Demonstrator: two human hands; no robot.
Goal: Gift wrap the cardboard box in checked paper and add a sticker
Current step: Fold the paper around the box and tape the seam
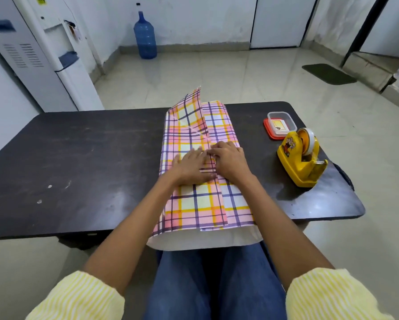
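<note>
walls: white | floor (217,72): glossy pale tile | water dispenser (39,56) left | blue jug (145,35) | dark mat (329,73)

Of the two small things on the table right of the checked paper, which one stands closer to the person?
The yellow tape dispenser; the clear box on its red lid sits farther back on the table.
</note>
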